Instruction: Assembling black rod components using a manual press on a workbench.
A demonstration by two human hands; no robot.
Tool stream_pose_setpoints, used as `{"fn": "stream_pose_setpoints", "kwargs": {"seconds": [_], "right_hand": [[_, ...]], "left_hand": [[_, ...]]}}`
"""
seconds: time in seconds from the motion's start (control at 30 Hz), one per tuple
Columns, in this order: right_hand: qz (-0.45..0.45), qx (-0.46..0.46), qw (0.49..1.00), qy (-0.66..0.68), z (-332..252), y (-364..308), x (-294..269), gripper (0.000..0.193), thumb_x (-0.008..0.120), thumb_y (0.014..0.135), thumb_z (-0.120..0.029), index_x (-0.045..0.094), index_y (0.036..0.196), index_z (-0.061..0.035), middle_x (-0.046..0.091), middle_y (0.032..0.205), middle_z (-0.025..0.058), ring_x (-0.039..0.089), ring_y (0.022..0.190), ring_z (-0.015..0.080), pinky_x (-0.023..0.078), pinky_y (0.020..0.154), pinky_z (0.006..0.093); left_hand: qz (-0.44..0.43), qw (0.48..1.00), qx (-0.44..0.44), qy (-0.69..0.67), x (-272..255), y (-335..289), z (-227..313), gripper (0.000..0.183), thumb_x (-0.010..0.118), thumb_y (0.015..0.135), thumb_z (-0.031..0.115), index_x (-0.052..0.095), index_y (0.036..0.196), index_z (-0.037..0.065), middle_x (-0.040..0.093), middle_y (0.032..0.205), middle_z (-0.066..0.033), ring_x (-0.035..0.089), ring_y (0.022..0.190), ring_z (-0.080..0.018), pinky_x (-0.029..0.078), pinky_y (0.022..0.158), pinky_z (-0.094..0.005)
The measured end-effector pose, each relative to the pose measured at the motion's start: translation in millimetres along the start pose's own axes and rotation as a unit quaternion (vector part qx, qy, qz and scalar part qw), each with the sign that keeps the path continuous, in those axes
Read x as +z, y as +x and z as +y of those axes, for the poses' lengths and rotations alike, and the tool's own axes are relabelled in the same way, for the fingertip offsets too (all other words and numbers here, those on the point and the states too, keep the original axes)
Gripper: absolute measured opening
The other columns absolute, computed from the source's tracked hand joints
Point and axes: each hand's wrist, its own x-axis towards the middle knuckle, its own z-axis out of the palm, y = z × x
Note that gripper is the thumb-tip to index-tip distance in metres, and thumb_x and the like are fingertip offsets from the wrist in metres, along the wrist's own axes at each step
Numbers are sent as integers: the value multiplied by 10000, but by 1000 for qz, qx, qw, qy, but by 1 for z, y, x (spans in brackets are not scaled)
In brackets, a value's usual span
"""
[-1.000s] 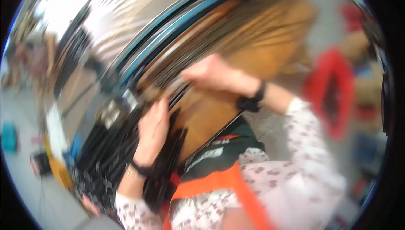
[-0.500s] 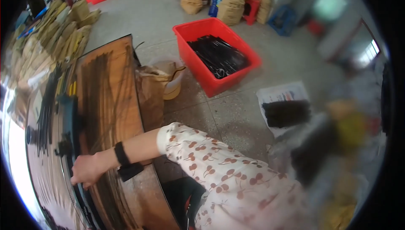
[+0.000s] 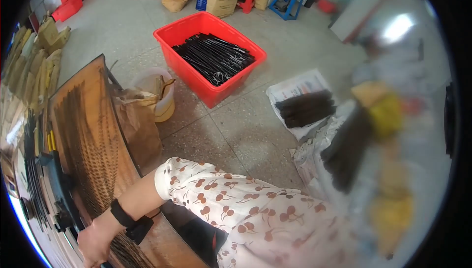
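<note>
My right hand [image 3: 95, 245] reaches across to the lower left, a black band on its wrist. Its fingers are curled down beside a long dark bar fixture [image 3: 66, 189] along the workbench; what they hold, if anything, is hidden. Under my forearm lies the wooden bench top [image 3: 160, 238], dark-stained. Thin dark coil-textured strips [image 3: 93, 155] run lengthwise over it. A black knob-like fitting [image 3: 61, 220] sits on the fixture close to my hand. Thin black rods [image 3: 33, 155] lie past it on the left. My left hand is outside the picture.
A red tub [image 3: 211, 96] full of black rods stands on the floor ahead. Beside the bench are a brown paper sack [image 3: 140, 125] and a pale bucket [image 3: 164, 108]. Dark bundles [image 3: 305, 108] lie on white sacking to the right. A blue stool [image 3: 287, 2] stands farther back.
The view has swung right, so the bench and tub sit farther left. My right hand appears lower, nearer the bottom edge, still beside the fixture with its fingers curled.
</note>
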Motion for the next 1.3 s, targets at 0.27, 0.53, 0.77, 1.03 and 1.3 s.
{"fn": "stream_pose_setpoints", "kwargs": {"seconds": [0.27, 0.53, 0.77, 1.03, 1.3], "right_hand": [[11, -41, 993, -108, -11, 27, -1, 248, 535, 998, -305, 718, 1118, -188, 728, 927, 111, 683, 866, 331, 514, 744, 477], [16, 46, 998, -25, -8, 18, 12, 345, 518, 1006, -394, 741, 1054, -135, 726, 924, 138, 683, 871, 328, 514, 761, 476], [294, -40, 954, 43, -3, 23, 55, 132, 694, 729, -246, 677, 648, -143, 657, 722, 69, 661, 747, 280, 529, 575, 433], [240, -76, 963, 92, -11, -7, 18, 105, 776, 793, -67, 682, 839, -76, 613, 793, 62, 593, 800, 274, 486, 709, 369], [211, -88, 973, 8, -27, -4, 15, 161, 732, 792, -15, 581, 830, -58, 564, 797, 70, 566, 794, 278, 474, 674, 388]], "left_hand": [[-29, 993, 106, -40, 6, 4, -3, 347, 583, 972, 111, 575, 1272, -64, 621, 718, -207, 599, 571, -330, 475, 511, -423], [-44, 975, 194, -100, 18, 10, -8, 354, 579, 981, 119, 576, 1292, -52, 615, 720, -211, 584, 566, -333, 465, 519, -427], [-96, 991, -64, -60, 15, -10, -39, 359, 576, 989, 125, 577, 1306, -43, 611, 721, -214, 573, 563, -334, 457, 525, -430], [-129, 966, -22, -221, 4, -9, -14, 326, 563, 1014, 323, 530, 1036, 0, 651, 817, -267, 636, 846, -468, 501, 719, -520], [-156, 959, -25, -235, 1, -16, -3, 374, 545, 1022, 381, 529, 1034, 8, 656, 786, -239, 655, 799, -444, 516, 680, -515]]}}
